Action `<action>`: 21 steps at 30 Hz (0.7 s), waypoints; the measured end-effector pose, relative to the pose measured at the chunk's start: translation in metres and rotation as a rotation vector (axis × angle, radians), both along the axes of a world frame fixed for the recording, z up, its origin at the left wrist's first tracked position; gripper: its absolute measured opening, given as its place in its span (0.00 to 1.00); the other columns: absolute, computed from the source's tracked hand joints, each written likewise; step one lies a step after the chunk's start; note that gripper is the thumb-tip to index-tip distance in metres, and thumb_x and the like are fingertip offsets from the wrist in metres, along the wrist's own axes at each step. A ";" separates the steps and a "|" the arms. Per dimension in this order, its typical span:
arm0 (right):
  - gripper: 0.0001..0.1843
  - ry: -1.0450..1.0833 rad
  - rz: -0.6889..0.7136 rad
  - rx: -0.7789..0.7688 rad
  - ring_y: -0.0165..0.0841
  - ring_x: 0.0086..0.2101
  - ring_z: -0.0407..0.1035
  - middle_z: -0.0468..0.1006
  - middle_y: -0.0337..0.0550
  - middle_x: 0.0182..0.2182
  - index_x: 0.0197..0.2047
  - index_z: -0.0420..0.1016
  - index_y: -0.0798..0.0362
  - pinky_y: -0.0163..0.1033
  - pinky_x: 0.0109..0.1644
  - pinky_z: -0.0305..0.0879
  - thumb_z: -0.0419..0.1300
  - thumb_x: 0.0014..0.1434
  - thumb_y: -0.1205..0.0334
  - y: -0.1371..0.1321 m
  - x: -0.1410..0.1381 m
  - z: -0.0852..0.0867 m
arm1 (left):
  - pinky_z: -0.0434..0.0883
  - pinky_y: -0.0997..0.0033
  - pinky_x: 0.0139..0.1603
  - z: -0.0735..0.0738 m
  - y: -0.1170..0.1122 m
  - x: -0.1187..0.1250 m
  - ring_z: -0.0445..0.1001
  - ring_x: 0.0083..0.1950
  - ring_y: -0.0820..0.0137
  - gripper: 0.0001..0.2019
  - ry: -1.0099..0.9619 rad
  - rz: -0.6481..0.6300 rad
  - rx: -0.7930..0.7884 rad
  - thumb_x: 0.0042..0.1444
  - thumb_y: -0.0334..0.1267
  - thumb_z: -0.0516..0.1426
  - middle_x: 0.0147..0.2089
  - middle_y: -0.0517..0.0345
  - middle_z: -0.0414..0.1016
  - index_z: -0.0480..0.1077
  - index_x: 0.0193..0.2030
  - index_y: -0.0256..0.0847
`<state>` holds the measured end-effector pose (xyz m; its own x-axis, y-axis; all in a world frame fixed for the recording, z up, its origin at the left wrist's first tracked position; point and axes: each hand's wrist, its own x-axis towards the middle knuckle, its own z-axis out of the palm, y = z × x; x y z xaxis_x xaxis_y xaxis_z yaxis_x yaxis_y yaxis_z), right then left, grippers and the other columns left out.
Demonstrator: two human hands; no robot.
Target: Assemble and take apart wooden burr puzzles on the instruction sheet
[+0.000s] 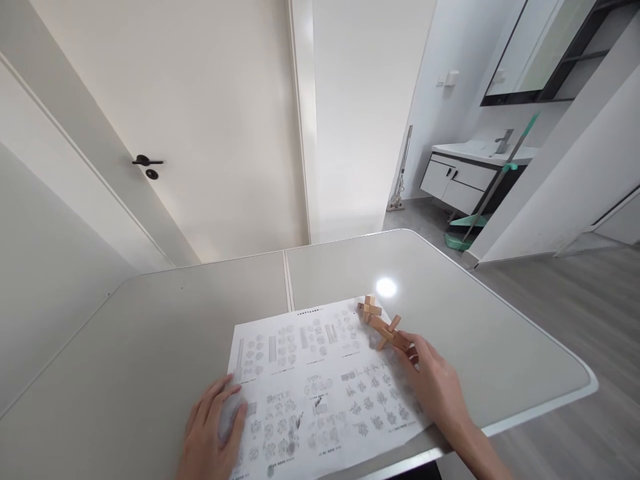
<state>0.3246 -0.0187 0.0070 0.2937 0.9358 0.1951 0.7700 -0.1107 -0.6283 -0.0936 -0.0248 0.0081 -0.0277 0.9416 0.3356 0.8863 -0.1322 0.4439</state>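
A printed sheet (320,360) with rows of small diagrams lies on the table. On its left edge rests my left hand (215,427), fingers spread and nothing held. At the sheet's upper right, my right hand (435,373) pinches the near end of a wooden block puzzle (387,331), made of light brown sticks that cross one another. A small cluster of crossed wooden blocks (369,307) sits at its far end; whether the two are joined I cannot tell. My right fingertips partly hide the puzzle's near end.
The glossy grey table (480,333) has a pale rim and a seam across it. Past it stands a white door (225,133) with a black handle (147,161). At the right are a washbasin cabinet (465,180), a mop (403,170) and a green dustpan (457,241).
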 end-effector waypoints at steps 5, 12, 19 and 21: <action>0.24 0.117 -0.094 -0.031 0.40 0.32 0.78 0.83 0.45 0.42 0.58 0.69 0.47 0.43 0.34 0.74 0.53 0.67 0.42 -0.012 -0.003 -0.005 | 0.67 0.39 0.68 -0.003 -0.001 0.000 0.72 0.65 0.51 0.18 -0.018 0.011 -0.030 0.64 0.53 0.53 0.65 0.50 0.73 0.72 0.53 0.47; 0.23 0.336 -0.188 0.011 0.40 0.35 0.80 0.84 0.47 0.40 0.53 0.72 0.50 0.40 0.38 0.75 0.59 0.64 0.41 -0.039 -0.005 -0.022 | 0.65 0.34 0.69 0.003 0.006 0.004 0.65 0.71 0.46 0.29 -0.075 0.171 -0.204 0.65 0.57 0.49 0.72 0.46 0.65 0.65 0.66 0.43; 0.20 0.322 -0.208 0.018 0.41 0.37 0.80 0.85 0.46 0.39 0.44 0.76 0.48 0.39 0.40 0.76 0.57 0.66 0.40 -0.038 -0.009 -0.021 | 0.63 0.36 0.71 0.008 0.012 0.007 0.64 0.72 0.47 0.29 -0.070 0.160 -0.243 0.66 0.55 0.49 0.73 0.50 0.65 0.64 0.70 0.46; 0.22 0.311 -0.241 0.039 0.40 0.36 0.80 0.85 0.46 0.40 0.46 0.76 0.48 0.38 0.39 0.76 0.57 0.65 0.39 -0.037 -0.014 -0.019 | 0.63 0.37 0.71 0.007 0.012 0.006 0.64 0.72 0.47 0.29 -0.068 0.154 -0.235 0.66 0.54 0.49 0.73 0.49 0.65 0.64 0.69 0.46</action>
